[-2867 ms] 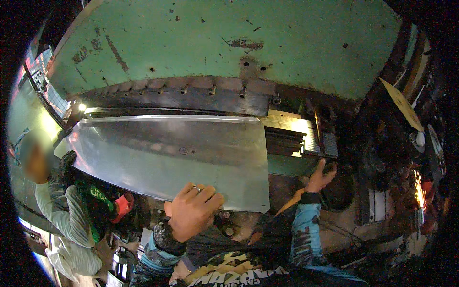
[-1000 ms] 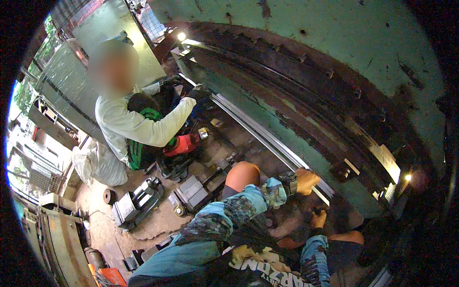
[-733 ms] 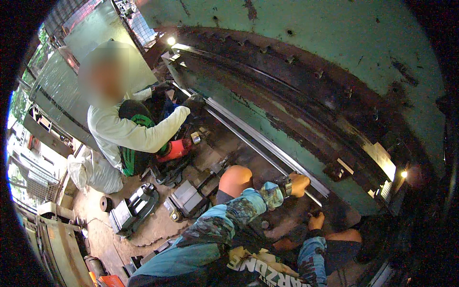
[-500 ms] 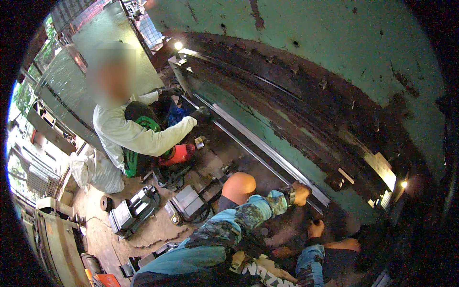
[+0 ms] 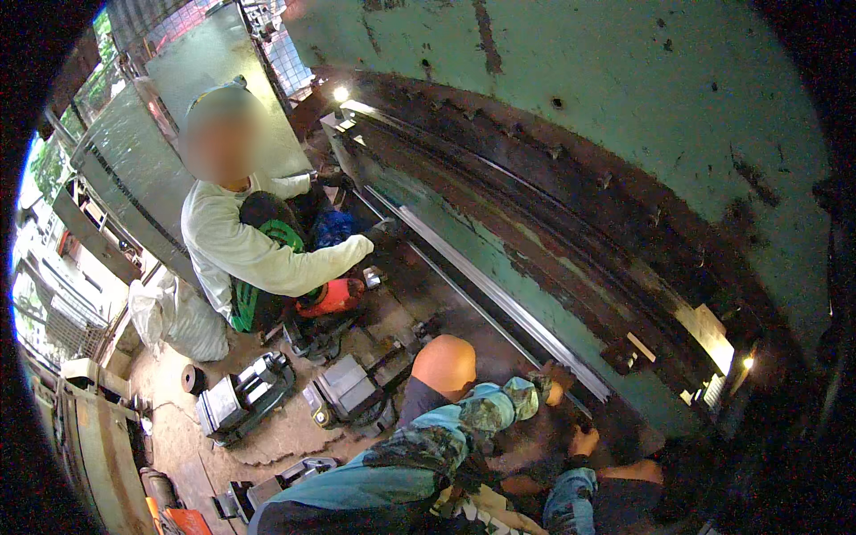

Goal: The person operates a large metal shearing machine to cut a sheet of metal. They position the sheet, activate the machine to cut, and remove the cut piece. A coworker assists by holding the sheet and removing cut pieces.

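Observation:
A long thin metal rod (image 5: 477, 308) runs slantwise from the far left toward me, low beside the green machine panel. My left hand (image 5: 560, 385) is closed around it near its close end. Just below that end is my right hand (image 5: 584, 440), fingers curled; what they hold, if anything, is too dark to make out. Next to the rod, along the panel's foot, lie wider shiny metal strips (image 5: 504, 299). A squatting co-worker (image 5: 267, 236) in white sleeves and dark gloves has a gloved hand (image 5: 383, 234) on the rod's far part.
The large green machine (image 5: 624, 80) rises on the right, with a lit lamp (image 5: 748, 363) on it. Grey machine vises (image 5: 352, 390) stand on the floor at left, near a white sack (image 5: 183, 316). A red object (image 5: 330, 297) sits by the co-worker; an orange-red item (image 5: 183, 522) is at lower left.
My left hand and the rod's close end have shifted slightly toward me. The co-worker's head has tilted up a little. The whole view has moved slightly.

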The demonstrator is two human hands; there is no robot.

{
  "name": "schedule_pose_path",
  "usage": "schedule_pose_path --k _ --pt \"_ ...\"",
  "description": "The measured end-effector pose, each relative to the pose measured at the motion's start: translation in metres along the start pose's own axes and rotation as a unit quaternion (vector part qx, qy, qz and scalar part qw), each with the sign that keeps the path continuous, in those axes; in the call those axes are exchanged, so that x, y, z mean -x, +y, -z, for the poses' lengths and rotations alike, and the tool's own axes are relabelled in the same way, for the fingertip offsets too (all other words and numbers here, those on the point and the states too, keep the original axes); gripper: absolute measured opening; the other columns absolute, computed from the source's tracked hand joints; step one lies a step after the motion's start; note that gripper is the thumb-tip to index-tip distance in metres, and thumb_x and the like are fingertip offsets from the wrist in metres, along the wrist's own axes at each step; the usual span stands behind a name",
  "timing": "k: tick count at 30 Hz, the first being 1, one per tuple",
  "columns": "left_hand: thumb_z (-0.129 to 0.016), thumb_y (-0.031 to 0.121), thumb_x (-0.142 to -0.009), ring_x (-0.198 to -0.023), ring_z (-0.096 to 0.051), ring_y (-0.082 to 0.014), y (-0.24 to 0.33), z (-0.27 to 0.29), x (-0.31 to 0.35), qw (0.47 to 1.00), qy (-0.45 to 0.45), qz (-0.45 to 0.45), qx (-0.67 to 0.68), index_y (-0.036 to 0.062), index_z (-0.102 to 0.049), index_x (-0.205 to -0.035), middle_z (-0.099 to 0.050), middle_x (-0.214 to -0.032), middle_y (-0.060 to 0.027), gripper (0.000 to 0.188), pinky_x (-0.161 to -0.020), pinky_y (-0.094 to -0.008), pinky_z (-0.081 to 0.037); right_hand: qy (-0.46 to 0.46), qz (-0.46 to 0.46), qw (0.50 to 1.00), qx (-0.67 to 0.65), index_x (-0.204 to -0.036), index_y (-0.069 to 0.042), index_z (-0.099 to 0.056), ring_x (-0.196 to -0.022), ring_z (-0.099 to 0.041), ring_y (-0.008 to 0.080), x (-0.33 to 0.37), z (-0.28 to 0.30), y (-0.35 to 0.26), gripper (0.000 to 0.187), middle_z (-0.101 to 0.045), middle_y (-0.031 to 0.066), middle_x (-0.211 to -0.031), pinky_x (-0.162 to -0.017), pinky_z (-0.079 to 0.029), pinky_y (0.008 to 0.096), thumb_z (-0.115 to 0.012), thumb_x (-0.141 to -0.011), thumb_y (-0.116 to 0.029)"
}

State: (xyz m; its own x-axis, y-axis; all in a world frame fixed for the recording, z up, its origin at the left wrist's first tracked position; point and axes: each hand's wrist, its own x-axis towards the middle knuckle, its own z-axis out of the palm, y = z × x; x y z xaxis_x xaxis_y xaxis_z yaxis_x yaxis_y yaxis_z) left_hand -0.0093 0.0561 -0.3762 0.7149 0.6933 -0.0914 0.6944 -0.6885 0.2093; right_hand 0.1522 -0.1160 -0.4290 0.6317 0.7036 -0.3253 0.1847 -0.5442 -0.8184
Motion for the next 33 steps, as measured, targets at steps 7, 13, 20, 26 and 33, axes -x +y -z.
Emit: schedule_pose_path --k 7,13,20,26,33 --pt "-0.057 0.035 -0.093 -0.118 -0.058 -0.0292 -0.002 -0.031 0.001 0.969 0.185 0.033 -0.158 0.0267 -0.061 -0.125 -0.062 -0.121 -0.0065 0.034 -0.100 -0.0563 -0.043 0.072 0.100 0.981 0.150 -0.115 0.010 -0.062 -0.081 -0.065 0.0428 -0.022 -0.020 0.037 0.051 -0.071 0.0236 -0.097 -0.076 -0.054 0.0498 -0.085 -0.082 -0.022" --pt "-0.059 0.035 -0.094 -0.135 -0.049 -0.0300 -0.028 -0.029 0.031 0.982 0.116 0.037 -0.144 0.0242 -0.046 -0.146 -0.048 -0.147 -0.0087 0.054 -0.110 -0.0591 -0.039 0.007 0.048 0.992 0.117 -0.109 0.001 -0.071 -0.099 -0.069 0.0444 -0.004 -0.019 0.020 0.043 -0.073 0.0239 -0.107 -0.089 -0.055 0.0503 -0.082 -0.079 -0.028" --pt "-0.057 0.027 -0.097 -0.153 -0.031 -0.0344 -0.053 -0.020 0.055 0.966 0.152 0.013 -0.207 0.0129 -0.019 -0.165 -0.030 -0.167 -0.0159 0.079 -0.124 -0.0662 -0.016 0.105 0.028 0.994 0.021 -0.104 0.001 -0.065 -0.097 -0.066 0.0476 0.024 -0.011 -0.018 0.037 -0.070 0.0272 -0.101 -0.087 -0.052 0.0524 -0.076 -0.082 -0.026" --pt "-0.059 0.033 -0.098 -0.150 -0.035 -0.0354 -0.047 -0.011 0.048 0.983 0.129 0.040 -0.123 0.0136 -0.020 -0.165 -0.030 -0.166 -0.0150 0.080 -0.123 -0.0671 -0.015 0.110 0.031 0.993 0.006 -0.105 0.002 -0.065 -0.097 -0.067 0.0464 0.021 -0.003 -0.037 0.034 -0.070 0.0277 -0.101 -0.087 -0.052 0.0525 -0.073 -0.084 -0.023" --pt "-0.071 0.045 -0.088 -0.151 -0.033 -0.0309 -0.041 0.006 0.044 0.988 0.003 0.089 -0.124 0.0184 -0.022 -0.165 -0.027 -0.169 -0.0096 0.095 -0.123 -0.0632 -0.016 0.180 0.179 0.949 0.187 -0.096 -0.003 -0.058 -0.089 -0.061 0.0453 0.032 0.012 -0.075 0.025 -0.063 0.0235 -0.092 -0.078 -0.047 0.0579 -0.071 -0.083 -0.020"
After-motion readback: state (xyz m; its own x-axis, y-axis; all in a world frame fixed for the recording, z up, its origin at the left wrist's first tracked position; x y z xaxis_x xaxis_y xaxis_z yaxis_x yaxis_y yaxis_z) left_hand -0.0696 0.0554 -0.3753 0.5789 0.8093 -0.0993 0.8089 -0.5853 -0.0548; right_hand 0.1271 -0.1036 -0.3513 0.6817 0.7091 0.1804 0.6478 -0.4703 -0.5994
